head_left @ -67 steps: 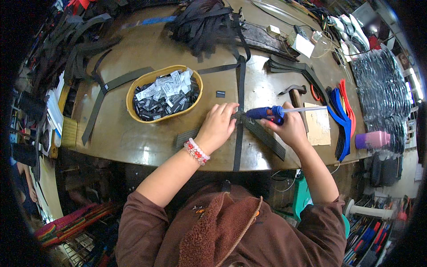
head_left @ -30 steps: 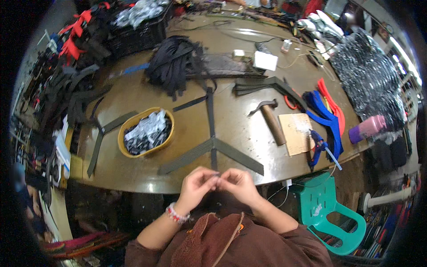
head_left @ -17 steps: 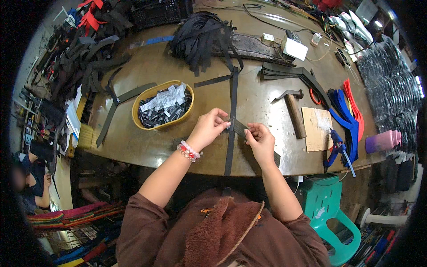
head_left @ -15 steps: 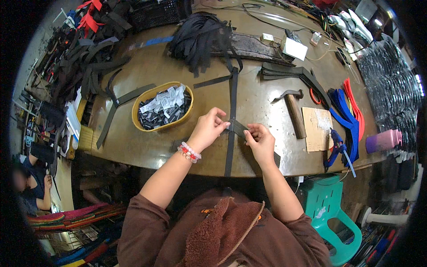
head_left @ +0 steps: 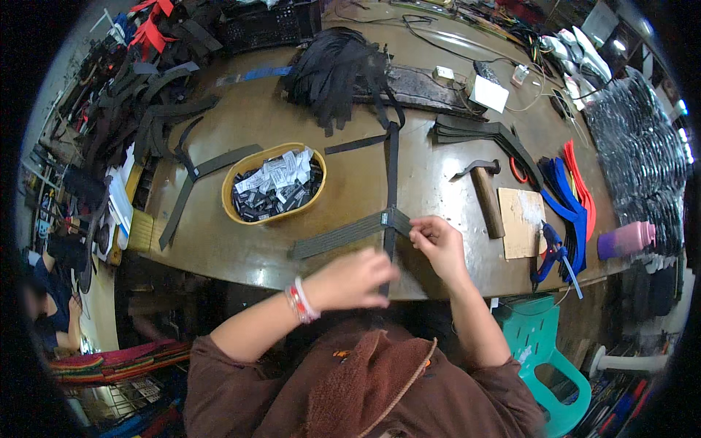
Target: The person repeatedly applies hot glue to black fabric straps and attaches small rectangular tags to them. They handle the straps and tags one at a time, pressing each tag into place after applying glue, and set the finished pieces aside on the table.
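Observation:
A wide dark grey webbing strap (head_left: pixel 339 235) lies bent across a narrow black strap (head_left: pixel 392 171) near the table's front edge. Where they cross, a small pale label (head_left: pixel 385 218) sits on the wide one. Thumb and fingers of my right hand (head_left: pixel 444 248) pinch the wide strap's right part. My left hand (head_left: pixel 347 281), wearing bead bracelets, is over the front edge by the narrow strap's lower end; motion blurs its fingers, and I cannot tell whether they hold anything. A yellow oval basket (head_left: pixel 228 204) of small black-and-white labels (head_left: pixel 281 179) stands to the left.
Right of my hands lie a hammer (head_left: pixel 485 197), a cardboard piece (head_left: pixel 520 219), a blue glue gun (head_left: pixel 553 252), and blue (head_left: pixel 573 197) and red straps (head_left: pixel 580 179). A bundle of black straps (head_left: pixel 332 73) rests at the back. A green plastic chair (head_left: pixel 537 328) stands beside me on the right.
My left hand has left the crossing and moved down toward the table edge, uncovering the label and wide strap. My right hand has shifted slightly lower, still pinching the strap.

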Motion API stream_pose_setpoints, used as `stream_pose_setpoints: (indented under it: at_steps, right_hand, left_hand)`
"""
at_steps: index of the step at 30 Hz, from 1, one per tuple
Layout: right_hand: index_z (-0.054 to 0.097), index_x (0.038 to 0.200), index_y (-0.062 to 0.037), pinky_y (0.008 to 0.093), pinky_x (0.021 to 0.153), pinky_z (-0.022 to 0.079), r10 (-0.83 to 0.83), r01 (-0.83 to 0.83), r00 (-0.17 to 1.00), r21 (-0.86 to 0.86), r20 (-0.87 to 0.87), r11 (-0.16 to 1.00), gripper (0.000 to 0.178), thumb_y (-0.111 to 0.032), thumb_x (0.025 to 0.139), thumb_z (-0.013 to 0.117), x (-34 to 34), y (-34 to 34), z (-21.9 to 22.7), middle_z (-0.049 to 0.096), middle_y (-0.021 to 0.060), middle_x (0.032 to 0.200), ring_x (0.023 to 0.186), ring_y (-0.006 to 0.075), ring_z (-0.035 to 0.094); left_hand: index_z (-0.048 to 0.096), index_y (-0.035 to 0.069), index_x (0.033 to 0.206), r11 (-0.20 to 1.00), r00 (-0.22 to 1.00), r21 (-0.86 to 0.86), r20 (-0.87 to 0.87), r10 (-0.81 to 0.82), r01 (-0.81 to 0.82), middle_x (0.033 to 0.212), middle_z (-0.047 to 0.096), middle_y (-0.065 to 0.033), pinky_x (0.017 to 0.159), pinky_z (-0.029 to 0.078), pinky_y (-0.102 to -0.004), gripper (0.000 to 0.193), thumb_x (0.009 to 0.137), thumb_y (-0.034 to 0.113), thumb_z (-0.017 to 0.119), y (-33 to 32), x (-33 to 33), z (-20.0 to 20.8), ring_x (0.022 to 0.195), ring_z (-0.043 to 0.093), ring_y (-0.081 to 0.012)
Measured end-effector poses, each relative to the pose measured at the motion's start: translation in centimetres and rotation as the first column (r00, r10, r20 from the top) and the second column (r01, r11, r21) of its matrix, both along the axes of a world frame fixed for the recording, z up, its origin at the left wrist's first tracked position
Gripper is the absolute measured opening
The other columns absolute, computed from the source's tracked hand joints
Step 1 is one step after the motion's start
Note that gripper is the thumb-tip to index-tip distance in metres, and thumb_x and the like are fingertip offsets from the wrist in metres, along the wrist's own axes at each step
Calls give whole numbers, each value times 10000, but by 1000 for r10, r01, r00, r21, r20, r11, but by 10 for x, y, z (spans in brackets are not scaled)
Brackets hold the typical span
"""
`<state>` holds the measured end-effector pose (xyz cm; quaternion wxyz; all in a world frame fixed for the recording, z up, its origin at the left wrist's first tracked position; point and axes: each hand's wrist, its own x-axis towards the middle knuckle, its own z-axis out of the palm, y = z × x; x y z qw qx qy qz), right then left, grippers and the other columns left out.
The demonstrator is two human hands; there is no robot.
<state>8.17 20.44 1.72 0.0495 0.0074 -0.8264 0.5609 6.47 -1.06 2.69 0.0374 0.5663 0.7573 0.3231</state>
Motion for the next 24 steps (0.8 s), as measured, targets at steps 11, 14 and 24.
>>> stream_pose_setpoints:
  at_steps: [11, 14, 24]
  right_hand:
    - [658, 892, 23, 296, 602, 512, 146, -182, 954, 118, 262, 976, 170, -64, 765, 731, -48, -9, 7, 680, 96, 756, 653, 149, 634]
    - [640, 852, 43, 255, 497, 480, 74, -94, 970, 74, 233, 993, 178, -79, 769, 740, -72, -4, -7, 644, 74, 640, 541, 130, 597]
    - [617, 815, 33, 250, 430, 472, -67, 32, 972, 155, 227, 987, 189, -104, 777, 741, -77, -14, -14, 624, 97, 728, 509, 125, 602]
  left_hand:
    - [650, 29, 1016, 954, 941, 134, 246, 230, -268, 940, 627, -122, 798, 493, -338, 184, 857, 110, 605, -12, -65, -5, 867, 609, -250]
    - [611, 52, 1109, 974, 973, 45, 78, 217, -221, 1008, 599, -97, 845, 478, -351, 314, 796, 31, 618, -14, -61, -27, 931, 579, -264]
    - [584, 25, 1169, 983, 977, 96, -127, 171, -159, 1208, 576, -73, 880, 473, -317, 444, 726, -5, 618, -10, -56, -39, 950, 545, -233]
